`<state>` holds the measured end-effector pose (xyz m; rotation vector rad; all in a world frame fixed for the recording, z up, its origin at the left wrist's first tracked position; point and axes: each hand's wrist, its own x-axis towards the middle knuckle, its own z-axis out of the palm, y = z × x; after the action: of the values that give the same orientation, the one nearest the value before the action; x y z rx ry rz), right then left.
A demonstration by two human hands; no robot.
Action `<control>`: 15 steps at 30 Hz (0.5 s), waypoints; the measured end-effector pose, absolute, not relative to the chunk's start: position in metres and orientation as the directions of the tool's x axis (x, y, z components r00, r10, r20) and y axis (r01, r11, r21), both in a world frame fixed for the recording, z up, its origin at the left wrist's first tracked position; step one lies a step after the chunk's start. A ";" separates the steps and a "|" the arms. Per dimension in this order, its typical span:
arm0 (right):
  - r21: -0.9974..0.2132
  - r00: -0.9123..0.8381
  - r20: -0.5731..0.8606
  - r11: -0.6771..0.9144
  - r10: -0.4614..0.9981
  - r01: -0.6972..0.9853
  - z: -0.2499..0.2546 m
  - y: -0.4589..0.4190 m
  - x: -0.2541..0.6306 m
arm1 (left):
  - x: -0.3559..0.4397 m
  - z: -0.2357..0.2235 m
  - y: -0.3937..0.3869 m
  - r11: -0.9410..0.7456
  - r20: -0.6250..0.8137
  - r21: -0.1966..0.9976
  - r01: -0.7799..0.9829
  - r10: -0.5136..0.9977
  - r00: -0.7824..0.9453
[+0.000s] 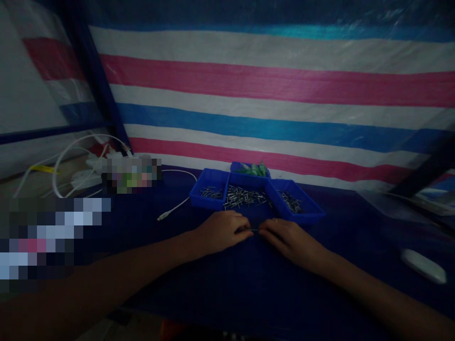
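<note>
A thin metal rod (255, 230) spans the small gap between my two hands. My left hand (222, 231) pinches its left end, and the fingertips of my right hand (287, 235) are closed on the other end. Just beyond my hands, a loose pile of thin metal rods (245, 196) lies on the dark blue table. On the left of the pile stands a blue tray (209, 204) with similar pieces; a second blue tray (310, 218) on the right also holds some. Whether the pieces are threaded is too dark and small to tell.
Behind the pile, another blue bin (249, 178) contains green plastic packets (259, 168). A white cable (174, 208) with a plug lies at the left. At the far right rests a white rounded object (423, 266). A striped plastic sheet (270, 87) hangs behind the table (241, 289).
</note>
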<state>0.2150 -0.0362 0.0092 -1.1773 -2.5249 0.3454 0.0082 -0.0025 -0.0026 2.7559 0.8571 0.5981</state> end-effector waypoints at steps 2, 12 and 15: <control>-0.330 -0.586 0.186 0.612 0.789 0.719 0.011 -0.036 0.215 | 0.006 -0.001 -0.002 -0.807 0.301 0.263 0.528 0.589 0.750; -0.396 -0.559 0.189 0.583 0.808 0.709 0.013 -0.035 0.215 | 0.002 0.003 -0.001 -0.797 0.295 0.275 0.538 0.602 0.742; -0.422 -0.552 0.207 0.583 0.808 0.694 0.013 -0.034 0.215 | 0.003 0.003 -0.002 -0.810 0.284 0.292 0.508 0.581 0.763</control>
<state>0.2151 -0.0345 0.0126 -1.2137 -2.4377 0.4136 0.0027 -0.0017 0.0029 2.7611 0.8626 0.5414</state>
